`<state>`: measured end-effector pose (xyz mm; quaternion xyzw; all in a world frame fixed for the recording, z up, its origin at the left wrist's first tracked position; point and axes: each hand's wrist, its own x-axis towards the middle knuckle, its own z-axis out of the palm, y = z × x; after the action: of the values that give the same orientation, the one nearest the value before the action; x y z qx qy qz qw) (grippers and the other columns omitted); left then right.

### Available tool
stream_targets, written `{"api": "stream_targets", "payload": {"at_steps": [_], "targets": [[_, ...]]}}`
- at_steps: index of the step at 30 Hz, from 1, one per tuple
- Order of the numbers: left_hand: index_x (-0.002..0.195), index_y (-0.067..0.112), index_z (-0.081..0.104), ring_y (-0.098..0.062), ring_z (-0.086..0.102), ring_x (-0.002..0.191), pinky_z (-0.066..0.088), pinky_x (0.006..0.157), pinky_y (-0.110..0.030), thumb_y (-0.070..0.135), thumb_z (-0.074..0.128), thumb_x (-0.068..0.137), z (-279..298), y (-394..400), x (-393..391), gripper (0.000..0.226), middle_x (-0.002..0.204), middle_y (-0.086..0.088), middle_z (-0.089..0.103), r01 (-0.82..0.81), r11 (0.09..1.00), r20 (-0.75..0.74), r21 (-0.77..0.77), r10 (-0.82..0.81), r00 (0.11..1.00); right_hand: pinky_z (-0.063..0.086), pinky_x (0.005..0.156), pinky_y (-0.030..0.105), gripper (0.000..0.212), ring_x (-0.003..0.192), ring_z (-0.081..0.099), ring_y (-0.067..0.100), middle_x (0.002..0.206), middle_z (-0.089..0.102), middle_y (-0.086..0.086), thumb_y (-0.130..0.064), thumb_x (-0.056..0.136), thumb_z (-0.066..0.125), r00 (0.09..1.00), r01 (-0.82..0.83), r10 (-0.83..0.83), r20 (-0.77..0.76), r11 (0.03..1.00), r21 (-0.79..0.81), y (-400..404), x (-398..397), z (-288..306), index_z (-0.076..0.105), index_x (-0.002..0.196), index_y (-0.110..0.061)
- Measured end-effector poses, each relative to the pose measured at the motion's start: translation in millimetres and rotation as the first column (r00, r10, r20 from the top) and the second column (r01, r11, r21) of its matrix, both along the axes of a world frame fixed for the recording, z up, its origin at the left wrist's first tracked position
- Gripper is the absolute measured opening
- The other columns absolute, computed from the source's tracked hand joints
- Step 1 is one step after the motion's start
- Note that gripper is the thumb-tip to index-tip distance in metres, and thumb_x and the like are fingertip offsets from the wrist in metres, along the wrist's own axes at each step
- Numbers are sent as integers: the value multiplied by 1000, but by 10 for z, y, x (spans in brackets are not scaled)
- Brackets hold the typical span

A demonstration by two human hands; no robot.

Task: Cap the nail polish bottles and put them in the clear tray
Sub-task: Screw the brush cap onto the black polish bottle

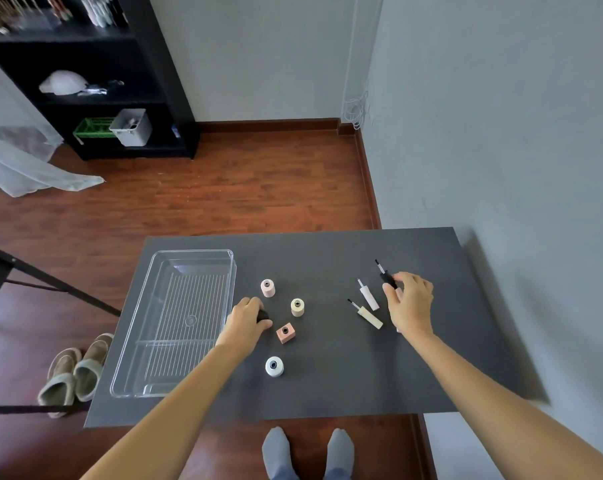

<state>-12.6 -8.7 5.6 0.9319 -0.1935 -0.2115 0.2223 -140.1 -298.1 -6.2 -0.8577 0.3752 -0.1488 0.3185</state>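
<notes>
Right of the tray (175, 323), our left grip (246, 318) holds a black bottle (262, 315); our right grip (411, 301) pinches a black cap (388, 280).

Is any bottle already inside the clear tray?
No, the clear tray holds nothing, and the four open bottles in plain view, like the pink square bottle, stand on the table beside it.

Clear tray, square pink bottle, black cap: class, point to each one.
clear tray (147, 299), head view, on its left wall.
square pink bottle (286, 336), head view, on its top face beside the open neck.
black cap (387, 279), head view, on its black body.
</notes>
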Motion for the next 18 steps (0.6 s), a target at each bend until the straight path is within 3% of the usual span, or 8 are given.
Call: {"api": "stream_targets", "payload": {"at_steps": [2,6,10,12,14,18], "targets": [[100,7,60,-25,58,92,48,82,-33,19,73,83,95,-12,5,25,101,-7,59,16,996,5,-87,-16,1000,47,90,47,10,108,43,26,98,61,-5,-15,90,64,998,-5,3,65,999,41,50,-20,90,65,99,-11],[82,25,63,-1,55,64,40,63,-9,22,79,70,357,-94,-26,20,71,13,62,-34,949,0,-313,36,999,52,87,43,10,106,42,17,98,60,-10,-18,91,62,989,-38,19,148,991,126,156,1,325,65,100,-17],[79,31,65,-2,57,64,46,66,-13,29,80,74,574,-220,-39,17,72,14,67,-104,865,-99,-490,63,993,49,78,24,6,93,66,16,89,70,-11,-18,89,66,976,-98,56,212,977,191,250,79,631,66,94,-17],[81,29,65,-6,56,65,47,67,-22,32,79,78,682,-302,-25,14,73,11,67,-124,828,-143,-546,54,988,47,70,13,6,82,69,2,83,73,-12,-18,85,71,963,-140,86,255,970,199,288,120,808,69,90,-17],[82,28,63,-4,53,61,44,64,-20,37,74,83,779,-387,-4,14,69,13,63,-110,822,-137,-558,40,990,45,65,5,4,73,67,-3,76,73,-15,-20,82,74,946,-183,115,303,961,206,313,163,999,71,86,-21],[84,21,53,-2,42,52,38,56,-17,44,59,92,955,-530,16,24,62,13,46,-76,841,-110,-536,19,994,44,56,15,4,53,52,8,57,61,-10,-23,82,73,881,-273,109,461,912,307,337,275,1385,73,83,-27]]}}
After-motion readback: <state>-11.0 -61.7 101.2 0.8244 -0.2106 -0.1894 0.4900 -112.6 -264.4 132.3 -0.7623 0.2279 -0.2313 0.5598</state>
